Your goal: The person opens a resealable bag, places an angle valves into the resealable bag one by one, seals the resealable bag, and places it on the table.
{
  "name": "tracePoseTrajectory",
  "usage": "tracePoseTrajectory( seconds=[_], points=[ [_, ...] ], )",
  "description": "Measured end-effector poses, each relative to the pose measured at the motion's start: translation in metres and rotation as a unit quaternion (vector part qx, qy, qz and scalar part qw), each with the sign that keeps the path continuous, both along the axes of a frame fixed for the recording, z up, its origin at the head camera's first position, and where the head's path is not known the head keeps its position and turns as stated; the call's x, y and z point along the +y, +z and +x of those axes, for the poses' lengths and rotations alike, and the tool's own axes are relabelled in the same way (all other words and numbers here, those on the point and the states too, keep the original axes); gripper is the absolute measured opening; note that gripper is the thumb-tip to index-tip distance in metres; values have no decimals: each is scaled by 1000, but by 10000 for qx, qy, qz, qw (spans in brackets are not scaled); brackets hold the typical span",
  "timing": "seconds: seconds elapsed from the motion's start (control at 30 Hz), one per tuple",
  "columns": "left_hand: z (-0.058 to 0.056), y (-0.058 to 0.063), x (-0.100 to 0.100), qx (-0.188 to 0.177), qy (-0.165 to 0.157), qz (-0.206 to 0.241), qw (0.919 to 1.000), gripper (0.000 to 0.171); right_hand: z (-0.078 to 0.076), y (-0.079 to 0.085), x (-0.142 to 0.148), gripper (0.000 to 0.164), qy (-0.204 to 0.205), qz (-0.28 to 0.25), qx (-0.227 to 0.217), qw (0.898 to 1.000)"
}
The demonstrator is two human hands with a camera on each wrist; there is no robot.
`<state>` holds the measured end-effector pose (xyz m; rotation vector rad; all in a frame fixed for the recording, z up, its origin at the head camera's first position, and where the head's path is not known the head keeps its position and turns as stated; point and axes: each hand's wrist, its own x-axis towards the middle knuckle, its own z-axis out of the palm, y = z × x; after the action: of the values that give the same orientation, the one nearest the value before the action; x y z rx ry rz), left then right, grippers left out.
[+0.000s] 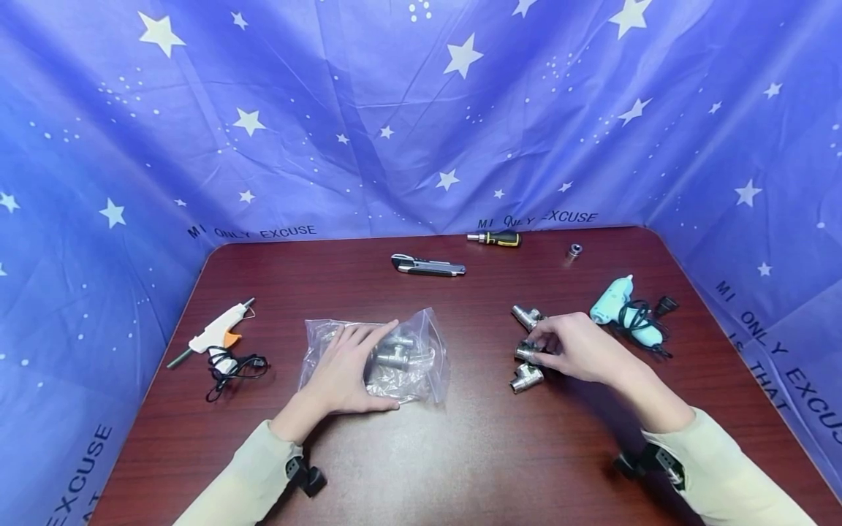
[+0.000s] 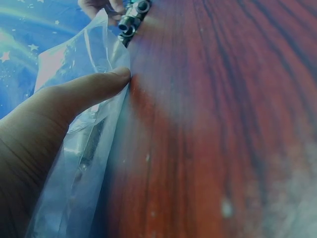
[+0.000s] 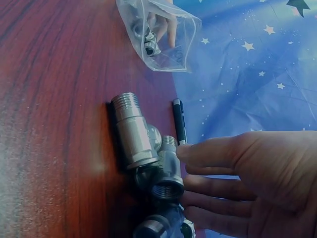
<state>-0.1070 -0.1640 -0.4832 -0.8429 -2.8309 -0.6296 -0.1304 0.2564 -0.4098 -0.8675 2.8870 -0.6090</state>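
Note:
My left hand (image 1: 349, 369) lies over a clear plastic zip bag (image 1: 430, 365), fingers spread, the thumb along its near edge. Inside the bag are shiny metal threaded fittings (image 1: 395, 356), partly hidden by the hand and the plastic's glare. On the right, my right hand (image 1: 579, 347) pinches the middle one of three metal threaded fittings (image 1: 524, 352) between thumb and fingers. Beyond it is another fitting (image 1: 525, 315), partly behind the fingers. The nearest fitting (image 3: 132, 134) lies beside the held one, its threaded end pointing toward the bag.
At the left lies a white glue gun (image 1: 220, 329) with a coiled cord. A utility knife (image 1: 429, 266), a screwdriver (image 1: 496, 238) and a small metal piece (image 1: 574, 251) lie toward the back. A light-blue glue gun (image 1: 615, 299) and a black cap-like piece (image 1: 666, 305) are at right.

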Motion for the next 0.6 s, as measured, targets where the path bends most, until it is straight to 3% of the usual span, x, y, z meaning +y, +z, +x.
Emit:
tracePoseTrajectory(
  seconds=[0.33,0.6],
  points=[
    [0,0,1,-2,31,-10,10000,126,3,-4,4,17,215,-35,34,9998],
    [1,-1,1,74,14,25,10000,123,8,-5,-1,18,380,102,363,9986]
  ],
)
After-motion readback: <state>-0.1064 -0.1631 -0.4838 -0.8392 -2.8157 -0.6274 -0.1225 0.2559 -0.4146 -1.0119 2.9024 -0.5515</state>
